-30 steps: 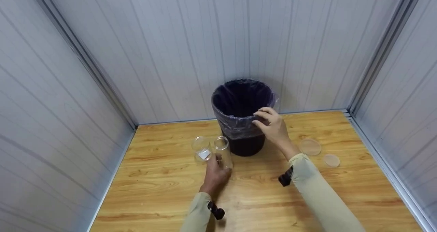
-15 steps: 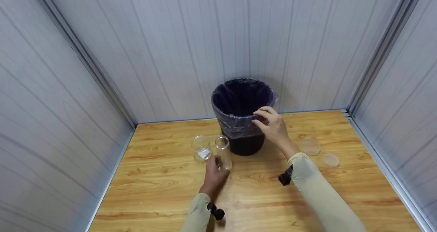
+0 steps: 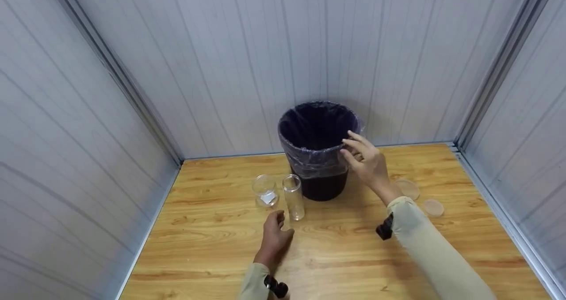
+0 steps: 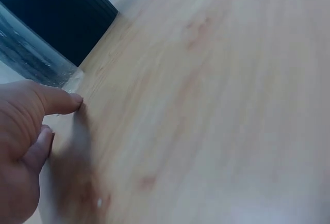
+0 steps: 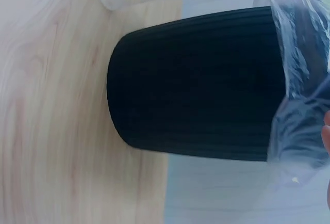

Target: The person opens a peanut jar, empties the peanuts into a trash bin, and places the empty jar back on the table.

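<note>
A tall clear glass jar [image 3: 295,205] stands upright on the wooden table, beside a shorter, wider glass jar [image 3: 264,189] with a white paper label. My left hand [image 3: 275,238] is just in front of the tall jar, thumb and fingers apart with nothing between them. In the left wrist view, that hand's fingers [image 4: 62,101] lie close to the jar's base. A black bin [image 3: 325,187] with a translucent liner [image 3: 311,162] folded over its rim stands behind the jars. At the bin's right rim hovers my right hand [image 3: 370,165], fingers spread and slightly bent; only fingertips [image 5: 327,131] show in its wrist view.
Two round translucent lids, a larger one [image 3: 409,188] and a smaller one [image 3: 434,207], lie flat on the table [image 3: 336,264] to the right. White panel walls [image 3: 221,70] enclose the back and both sides.
My left hand has let go of the tall jar and drawn back toward me. My right hand has loosened from the liner at the bin's rim, its fingers spreading and shifting slightly right.
</note>
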